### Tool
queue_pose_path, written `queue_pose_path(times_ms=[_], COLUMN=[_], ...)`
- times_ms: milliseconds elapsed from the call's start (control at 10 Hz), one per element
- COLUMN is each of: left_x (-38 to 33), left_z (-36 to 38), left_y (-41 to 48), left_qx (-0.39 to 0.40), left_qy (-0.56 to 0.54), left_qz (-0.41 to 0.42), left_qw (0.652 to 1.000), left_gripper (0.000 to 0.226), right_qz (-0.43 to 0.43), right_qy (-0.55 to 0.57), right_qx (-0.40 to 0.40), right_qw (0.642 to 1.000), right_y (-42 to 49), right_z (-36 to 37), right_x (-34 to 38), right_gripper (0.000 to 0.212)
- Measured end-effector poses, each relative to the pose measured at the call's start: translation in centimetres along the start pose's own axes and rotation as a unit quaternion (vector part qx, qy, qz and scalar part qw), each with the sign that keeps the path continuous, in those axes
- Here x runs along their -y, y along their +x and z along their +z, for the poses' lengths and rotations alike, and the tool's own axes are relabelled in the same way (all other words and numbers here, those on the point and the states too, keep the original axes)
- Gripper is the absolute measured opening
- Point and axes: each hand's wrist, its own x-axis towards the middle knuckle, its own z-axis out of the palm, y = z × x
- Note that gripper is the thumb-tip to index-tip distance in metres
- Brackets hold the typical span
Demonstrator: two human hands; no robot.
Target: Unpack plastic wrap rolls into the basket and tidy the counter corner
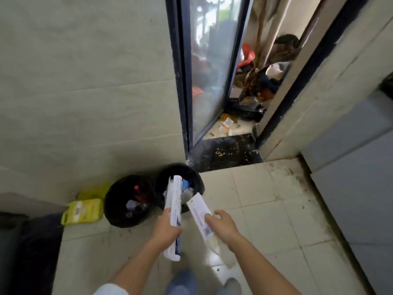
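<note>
I stand over two black bins on a tiled floor. My left hand (167, 227) grips a long white box (174, 201), its far end pointing over the right bin (197, 182). My right hand (221, 225) holds a second white box (200, 216) by its near end, angled toward the same bin. That bin holds bottles and scraps. The left bin (112, 201) holds bottles too.
A yellow jug (85, 210) lies left of the bins against the tiled wall. A dark-framed glass door (204, 81) stands open onto a cluttered room beyond a black threshold (223, 154). A grey cabinet (357, 167) runs along the right. My shoes (182, 282) show at the bottom.
</note>
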Motion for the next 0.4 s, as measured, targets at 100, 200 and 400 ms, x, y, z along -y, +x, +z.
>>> queue_pose_path(times_ms=[100,200,400], left_x=[1.4,2.5,4.6], left_z=[-1.8,-2.3,-1.0], left_y=[4.6,9.6,19.6], left_qx=[-0.004,0.0,-0.023], left_qy=[-0.048,-0.077,-0.151], left_qz=[-0.006,-0.005,-0.062], left_qw=[0.999,0.997,0.986], left_gripper=[0.08,0.083,0.056], right_qz=[0.015,0.023,-0.001], right_qy=[-0.01,-0.023,-0.039], right_qx=[-0.014,-0.028,-0.035], right_qw=[1.0,0.999,0.999], right_y=[4.5,10.1,20.7], right_z=[3.1,5.5,9.4], right_x=[2.0,2.8,3.5], right_gripper=[0.055,0.043,0.02])
